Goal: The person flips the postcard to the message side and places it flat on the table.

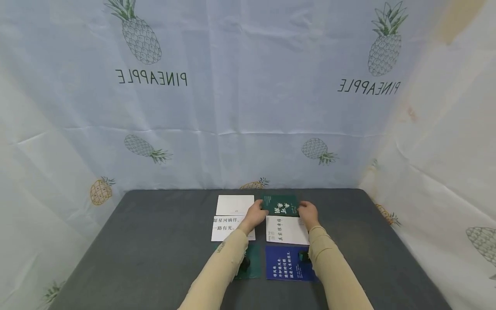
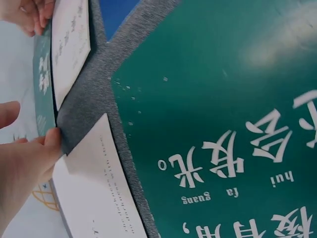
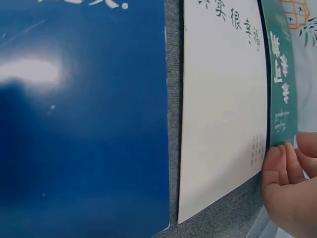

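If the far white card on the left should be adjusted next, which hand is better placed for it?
Probably the left hand: it is close beside the far white card, at the left edge of the far green card. The right hand is at the opposite edge, farther away.

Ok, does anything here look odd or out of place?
Yes: the PINEAPPLE lettering on the backdrop is mirror-reversed, while legible writing on the cards isn't. A yellowish patch at upper right may be a stain.
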The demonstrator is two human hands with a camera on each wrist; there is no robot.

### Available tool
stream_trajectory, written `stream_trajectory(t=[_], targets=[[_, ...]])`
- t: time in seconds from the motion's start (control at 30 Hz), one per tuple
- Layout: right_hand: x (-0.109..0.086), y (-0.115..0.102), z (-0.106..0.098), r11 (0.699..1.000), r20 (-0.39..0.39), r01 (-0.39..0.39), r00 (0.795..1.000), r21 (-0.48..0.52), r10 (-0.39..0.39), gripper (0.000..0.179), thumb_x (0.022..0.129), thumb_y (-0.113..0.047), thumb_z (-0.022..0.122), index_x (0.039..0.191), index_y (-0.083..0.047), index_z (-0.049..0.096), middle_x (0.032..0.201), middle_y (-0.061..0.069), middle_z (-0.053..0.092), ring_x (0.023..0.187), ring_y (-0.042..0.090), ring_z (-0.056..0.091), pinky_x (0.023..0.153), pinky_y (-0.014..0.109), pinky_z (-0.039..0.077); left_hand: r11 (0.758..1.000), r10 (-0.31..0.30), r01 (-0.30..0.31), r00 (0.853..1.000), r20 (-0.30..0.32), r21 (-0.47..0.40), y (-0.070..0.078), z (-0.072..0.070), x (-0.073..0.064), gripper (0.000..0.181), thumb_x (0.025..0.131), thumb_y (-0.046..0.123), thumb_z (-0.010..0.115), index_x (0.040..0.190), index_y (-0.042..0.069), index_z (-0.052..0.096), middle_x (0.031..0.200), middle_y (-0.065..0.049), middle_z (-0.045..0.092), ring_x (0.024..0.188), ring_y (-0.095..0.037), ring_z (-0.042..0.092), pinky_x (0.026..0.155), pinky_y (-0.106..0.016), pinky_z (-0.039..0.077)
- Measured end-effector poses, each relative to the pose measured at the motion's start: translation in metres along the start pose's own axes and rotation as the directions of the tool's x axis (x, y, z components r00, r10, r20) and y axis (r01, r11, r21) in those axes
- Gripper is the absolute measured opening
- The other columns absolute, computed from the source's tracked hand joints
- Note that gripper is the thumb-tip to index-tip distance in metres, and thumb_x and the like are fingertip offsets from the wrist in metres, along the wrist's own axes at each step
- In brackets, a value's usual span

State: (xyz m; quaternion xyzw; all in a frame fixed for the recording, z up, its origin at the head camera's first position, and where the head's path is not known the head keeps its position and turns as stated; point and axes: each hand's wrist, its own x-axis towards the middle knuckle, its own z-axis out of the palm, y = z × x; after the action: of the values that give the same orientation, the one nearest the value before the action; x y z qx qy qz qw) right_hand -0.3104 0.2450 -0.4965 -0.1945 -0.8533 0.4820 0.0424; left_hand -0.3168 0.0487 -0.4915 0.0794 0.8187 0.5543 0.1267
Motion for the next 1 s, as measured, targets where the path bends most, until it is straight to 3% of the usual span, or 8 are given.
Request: stream_trajectory(t=[0.13,0.3,0.4,0.53,0.77,1.0], targets=[[0.0,-0.001,-0.003,0.999,-0.022,-0.015,1.0,0.049,0.017,0.043,0.096,-0.011,0.04,0.134,0.007,0.043,0.139,0.028,0.041,0.132,0.042,0.035,0.107,0.051,0.032,0.998,0.002,-0.004,0.999,-0.037,-0.056,0.005,0.0,0.002,0.056,0.092,0.012,0.05,0.142,-0.003,0.029,0.142,-0.026,0.039,0.133,-0.04,0.037,0.107,-0.051,0.033],[0.003,-0.005,-0.006,0.993,-0.059,0.005,0.998,0.115,0.002,0.049,0.1,-0.032,0.039,0.138,-0.002,0.043,0.138,0.023,0.046,0.128,0.038,0.041,0.106,0.05,0.034,0.999,0.034,-0.037,0.995,-0.091,-0.029,0.018,0.0,0.005,0.059,0.093,0.015,0.05,0.143,-0.005,0.026,0.144,-0.025,0.035,0.133,-0.04,0.036,0.107,-0.049,0.034],[0.005,-0.006,-0.007,0.99,-0.071,0.013,0.997,0.138,-0.003,0.06,0.097,-0.049,0.036,0.137,-0.006,0.045,0.131,0.021,0.052,0.123,0.037,0.047,0.104,0.05,0.036,0.998,0.061,-0.061,0.992,-0.108,0.001,0.023,-0.001,0.004,0.061,0.094,0.016,0.05,0.145,-0.004,0.023,0.146,-0.025,0.03,0.133,-0.041,0.035,0.108,-0.049,0.033],[0.003,-0.01,-0.007,0.989,-0.07,0.025,0.997,0.146,-0.015,0.074,0.091,-0.064,0.033,0.136,-0.008,0.047,0.133,0.019,0.051,0.126,0.037,0.043,0.105,0.053,0.034,0.996,0.091,-0.088,0.989,-0.118,0.028,0.026,0.0,0.004,0.063,0.094,0.015,0.051,0.147,0.0,0.02,0.149,-0.025,0.027,0.136,-0.04,0.03,0.109,-0.051,0.03],[-0.004,-0.01,-0.003,0.984,-0.104,0.042,0.994,0.175,-0.024,0.074,0.087,-0.065,0.042,0.133,-0.007,0.05,0.121,0.021,0.058,0.108,0.035,0.059,0.095,0.047,0.044,0.999,0.022,-0.024,0.998,-0.064,-0.027,0.019,0.002,0.001,0.066,0.097,0.031,0.047,0.15,0.007,0.014,0.154,-0.017,0.021,0.141,-0.037,0.023,0.111,-0.053,0.027],[-0.006,-0.004,-0.003,0.973,-0.109,0.061,0.993,0.224,-0.037,0.063,0.089,-0.054,0.051,0.126,-0.002,0.056,0.112,0.022,0.062,0.083,0.023,0.067,0.08,0.036,0.053,0.998,0.057,-0.06,0.992,-0.109,-0.026,0.015,0.0,-0.001,0.061,0.099,0.04,0.04,0.143,-0.001,0.031,0.147,-0.019,0.036,0.136,-0.037,0.034,0.107,-0.049,0.035]])
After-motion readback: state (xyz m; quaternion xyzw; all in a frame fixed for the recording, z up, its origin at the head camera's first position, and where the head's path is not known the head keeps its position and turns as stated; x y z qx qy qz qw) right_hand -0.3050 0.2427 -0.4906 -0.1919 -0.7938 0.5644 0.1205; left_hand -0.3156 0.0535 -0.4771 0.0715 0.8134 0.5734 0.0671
